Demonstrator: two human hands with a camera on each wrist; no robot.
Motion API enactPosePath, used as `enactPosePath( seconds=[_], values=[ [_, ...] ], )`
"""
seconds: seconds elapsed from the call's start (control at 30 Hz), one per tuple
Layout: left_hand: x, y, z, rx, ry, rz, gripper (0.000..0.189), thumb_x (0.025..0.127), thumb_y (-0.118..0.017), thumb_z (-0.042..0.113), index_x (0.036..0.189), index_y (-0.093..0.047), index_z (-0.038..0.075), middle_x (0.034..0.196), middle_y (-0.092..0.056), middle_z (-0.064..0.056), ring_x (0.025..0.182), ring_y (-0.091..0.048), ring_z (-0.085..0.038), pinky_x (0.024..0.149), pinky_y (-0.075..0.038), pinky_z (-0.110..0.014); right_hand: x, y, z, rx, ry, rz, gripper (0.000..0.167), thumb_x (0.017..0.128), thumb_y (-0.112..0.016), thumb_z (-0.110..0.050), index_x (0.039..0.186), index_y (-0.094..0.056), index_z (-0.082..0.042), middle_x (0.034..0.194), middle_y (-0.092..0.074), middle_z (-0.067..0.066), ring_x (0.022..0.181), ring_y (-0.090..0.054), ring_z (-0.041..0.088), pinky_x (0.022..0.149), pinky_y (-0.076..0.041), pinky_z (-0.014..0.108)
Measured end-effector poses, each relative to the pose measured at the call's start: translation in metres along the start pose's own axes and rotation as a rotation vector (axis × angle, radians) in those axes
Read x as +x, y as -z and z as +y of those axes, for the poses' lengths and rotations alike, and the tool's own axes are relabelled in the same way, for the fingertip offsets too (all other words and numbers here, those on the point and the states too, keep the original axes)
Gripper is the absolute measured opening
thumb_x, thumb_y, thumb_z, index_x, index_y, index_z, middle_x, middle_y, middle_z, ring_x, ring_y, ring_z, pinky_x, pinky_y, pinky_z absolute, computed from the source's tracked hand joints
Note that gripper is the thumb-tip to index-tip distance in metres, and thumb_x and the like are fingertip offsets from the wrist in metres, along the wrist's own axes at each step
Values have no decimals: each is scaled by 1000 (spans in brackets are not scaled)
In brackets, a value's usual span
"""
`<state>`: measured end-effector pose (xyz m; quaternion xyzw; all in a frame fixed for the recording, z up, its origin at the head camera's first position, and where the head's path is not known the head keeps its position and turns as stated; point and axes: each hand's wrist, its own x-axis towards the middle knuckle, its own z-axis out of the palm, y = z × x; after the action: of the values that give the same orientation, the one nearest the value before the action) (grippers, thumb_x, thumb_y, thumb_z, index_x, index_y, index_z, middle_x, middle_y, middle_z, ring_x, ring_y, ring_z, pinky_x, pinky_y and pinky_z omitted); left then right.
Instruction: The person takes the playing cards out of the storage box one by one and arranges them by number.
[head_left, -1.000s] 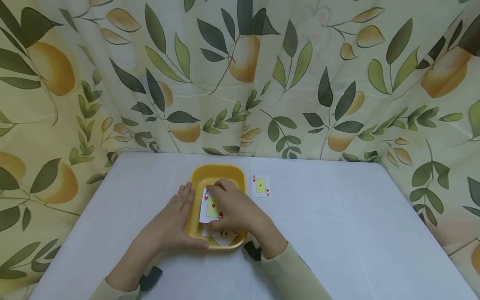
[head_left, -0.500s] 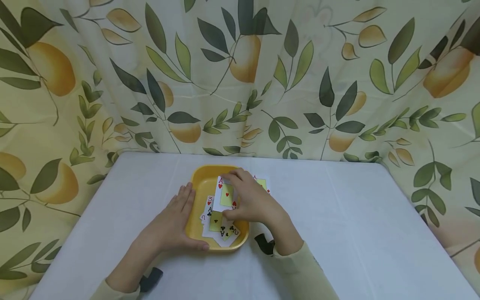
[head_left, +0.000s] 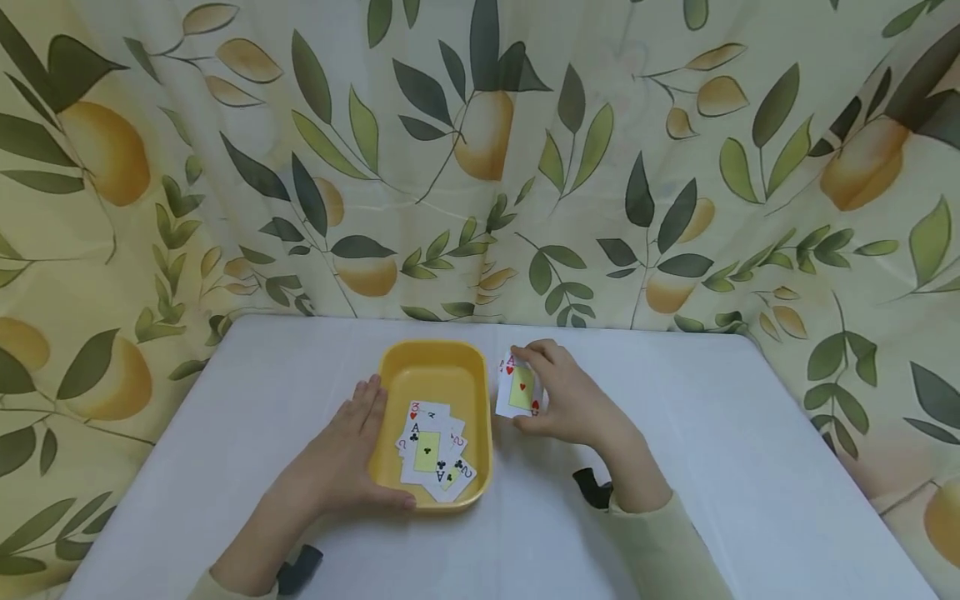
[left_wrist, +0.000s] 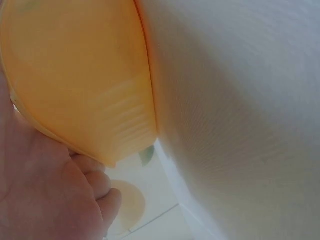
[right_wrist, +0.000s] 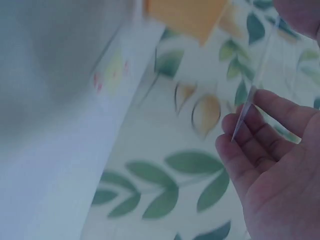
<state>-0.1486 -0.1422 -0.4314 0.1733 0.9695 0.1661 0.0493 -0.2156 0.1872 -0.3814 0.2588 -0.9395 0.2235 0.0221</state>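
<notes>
My right hand (head_left: 573, 400) pinches a playing card, the ace of hearts (head_left: 521, 390), between thumb and fingertips to the right of the yellow tray (head_left: 483, 417). In the right wrist view this card shows edge-on, raised off the table. Beneath it lies the ace of diamonds (right_wrist: 112, 75), mostly covered in the head view. My left hand (head_left: 337, 450) rests against the tray's left side, fingers straight along the rim and thumb at the front edge. Inside the tray, several overlapping cards lie face up, the ace of clubs (head_left: 427, 452) on top and a three of hearts (head_left: 415, 411) behind it.
The white-covered table (head_left: 660, 400) extends to both sides of the tray. Behind it hangs a curtain (head_left: 450, 208) printed with fruit and leaves. Dark straps (head_left: 592, 489) sit at both wrists.
My right hand has carried the ace of hearts from over the tray rightward, past the rim, to above the ace of diamonds. The tray cards are uncovered. My left hand keeps its place.
</notes>
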Motion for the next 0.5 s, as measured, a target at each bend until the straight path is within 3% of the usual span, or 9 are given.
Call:
enactPosePath(
  seconds=[0.17, 0.5],
  values=[
    [-1, 0, 1, 1, 9, -6, 153, 50, -68, 92, 159, -11, 1, 168, 1, -12, 155, -2, -31, 124, -18, -49, -6, 11, 22, -8, -50, 44, 92, 68, -88, -30, 147, -46, -8, 135, -46, 7, 123, -45, 24, 104, -49, 44],
    [0, 1, 1, -16, -6, -5, 151, 52, -69, 91, 159, -11, 1, 168, 0, -13, 155, -3, -32, 123, -19, -50, -5, 8, 46, -31, -91, 1, 89, 68, -87, -25, 146, -48, -7, 138, -46, 10, 126, -43, 29, 105, -48, 48]
  ],
)
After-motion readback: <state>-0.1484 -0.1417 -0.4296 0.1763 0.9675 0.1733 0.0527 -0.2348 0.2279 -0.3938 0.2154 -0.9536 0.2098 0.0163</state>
